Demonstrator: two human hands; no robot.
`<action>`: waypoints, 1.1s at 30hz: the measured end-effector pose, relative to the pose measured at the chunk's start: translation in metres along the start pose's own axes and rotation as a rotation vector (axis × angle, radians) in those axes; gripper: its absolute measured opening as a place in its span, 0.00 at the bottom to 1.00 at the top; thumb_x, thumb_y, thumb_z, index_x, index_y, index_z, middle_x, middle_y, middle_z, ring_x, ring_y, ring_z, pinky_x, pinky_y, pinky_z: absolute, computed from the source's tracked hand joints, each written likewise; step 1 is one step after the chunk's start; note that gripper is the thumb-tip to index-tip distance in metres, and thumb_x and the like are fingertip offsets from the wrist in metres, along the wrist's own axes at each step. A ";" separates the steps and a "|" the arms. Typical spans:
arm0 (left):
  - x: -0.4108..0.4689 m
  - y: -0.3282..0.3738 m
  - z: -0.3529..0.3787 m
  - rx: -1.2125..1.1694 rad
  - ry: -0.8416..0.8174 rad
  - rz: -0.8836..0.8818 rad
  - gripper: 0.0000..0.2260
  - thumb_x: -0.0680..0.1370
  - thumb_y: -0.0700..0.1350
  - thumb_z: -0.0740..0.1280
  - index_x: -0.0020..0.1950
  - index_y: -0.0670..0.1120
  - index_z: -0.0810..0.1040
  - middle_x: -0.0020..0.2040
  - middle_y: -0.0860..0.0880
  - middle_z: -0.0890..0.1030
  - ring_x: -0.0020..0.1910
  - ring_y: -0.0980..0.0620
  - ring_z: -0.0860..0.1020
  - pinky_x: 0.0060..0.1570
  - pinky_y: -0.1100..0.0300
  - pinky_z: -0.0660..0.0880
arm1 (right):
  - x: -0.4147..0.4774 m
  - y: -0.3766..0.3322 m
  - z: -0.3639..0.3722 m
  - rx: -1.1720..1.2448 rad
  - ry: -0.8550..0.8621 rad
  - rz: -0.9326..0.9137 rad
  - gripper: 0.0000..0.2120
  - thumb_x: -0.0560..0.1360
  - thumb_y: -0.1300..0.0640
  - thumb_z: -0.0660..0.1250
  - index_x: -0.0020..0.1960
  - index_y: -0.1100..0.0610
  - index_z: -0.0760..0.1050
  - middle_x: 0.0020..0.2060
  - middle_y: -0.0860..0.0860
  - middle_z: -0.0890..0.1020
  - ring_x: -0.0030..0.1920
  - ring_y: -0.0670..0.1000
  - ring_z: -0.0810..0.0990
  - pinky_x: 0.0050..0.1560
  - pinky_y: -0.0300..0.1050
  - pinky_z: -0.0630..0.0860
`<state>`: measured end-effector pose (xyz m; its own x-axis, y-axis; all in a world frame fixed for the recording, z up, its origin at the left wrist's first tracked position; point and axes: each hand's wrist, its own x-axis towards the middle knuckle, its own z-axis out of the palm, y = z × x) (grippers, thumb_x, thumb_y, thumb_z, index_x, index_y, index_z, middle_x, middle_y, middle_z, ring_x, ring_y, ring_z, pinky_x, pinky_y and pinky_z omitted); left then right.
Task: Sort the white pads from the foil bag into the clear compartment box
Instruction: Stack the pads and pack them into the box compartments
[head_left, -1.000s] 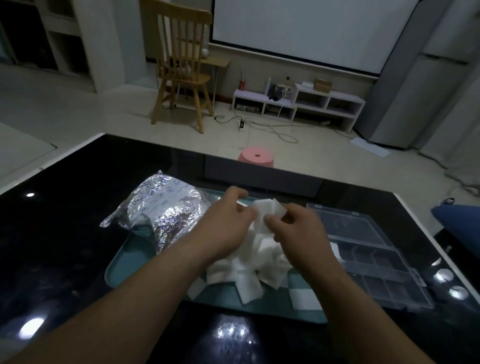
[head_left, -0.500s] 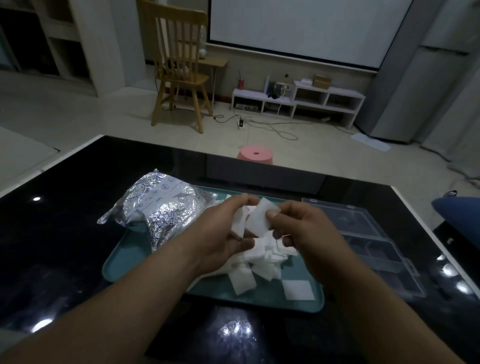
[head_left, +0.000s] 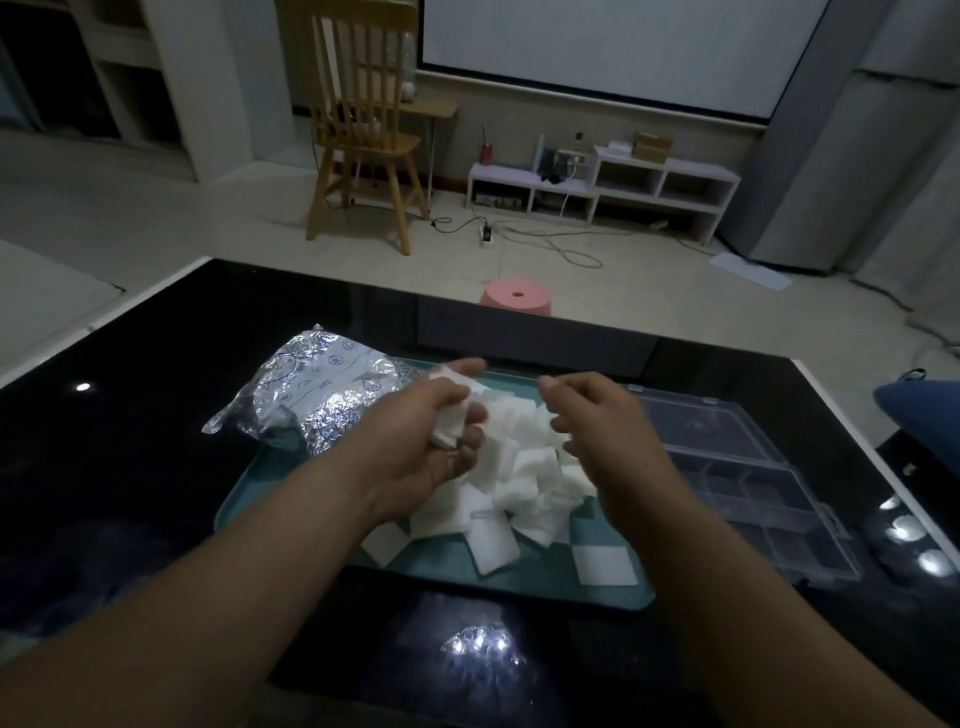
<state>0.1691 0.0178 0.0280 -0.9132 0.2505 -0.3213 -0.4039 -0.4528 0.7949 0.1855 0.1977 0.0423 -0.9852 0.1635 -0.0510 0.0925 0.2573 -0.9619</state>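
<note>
Parted since half a second ago, the left hand (head_left: 415, 447) pinches a few small white square pads (head_left: 450, 430) in its grip, likely stacking them. That frees the right hand (head_left: 597, 421), grip loosely spread and empty, above the heap (head_left: 524, 480) on the teal plastic tray (head_left: 249, 499). The clear plastic compartment box (head_left: 753, 467) waits just right.

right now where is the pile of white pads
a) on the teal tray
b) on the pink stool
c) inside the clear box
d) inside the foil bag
a: the pile of white pads lies on the teal tray, between the foil bag and the clear box.
</note>
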 end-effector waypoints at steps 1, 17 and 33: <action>0.001 0.004 -0.005 -0.026 0.033 0.023 0.15 0.82 0.39 0.60 0.66 0.50 0.78 0.37 0.47 0.75 0.33 0.52 0.72 0.28 0.63 0.71 | 0.004 0.002 -0.002 -0.029 0.012 0.006 0.06 0.82 0.50 0.68 0.51 0.51 0.80 0.48 0.49 0.84 0.49 0.49 0.83 0.50 0.49 0.79; 0.001 0.003 -0.012 0.109 0.219 0.026 0.06 0.82 0.41 0.64 0.57 0.46 0.77 0.39 0.47 0.77 0.29 0.54 0.70 0.24 0.65 0.65 | 0.012 0.039 0.041 -0.955 -0.067 -0.310 0.08 0.78 0.44 0.67 0.50 0.48 0.77 0.42 0.46 0.79 0.44 0.51 0.79 0.48 0.52 0.79; -0.014 -0.030 0.016 0.839 -0.089 0.361 0.09 0.86 0.58 0.56 0.62 0.62 0.74 0.45 0.55 0.81 0.38 0.64 0.77 0.44 0.61 0.73 | -0.007 0.002 0.001 -0.363 -0.267 0.025 0.14 0.78 0.54 0.71 0.48 0.66 0.83 0.34 0.59 0.81 0.28 0.42 0.75 0.30 0.36 0.71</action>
<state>0.1951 0.0412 0.0165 -0.9549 0.2952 0.0323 0.1081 0.2445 0.9636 0.1926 0.1956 0.0402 -0.9803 -0.0656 -0.1864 0.1143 0.5814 -0.8055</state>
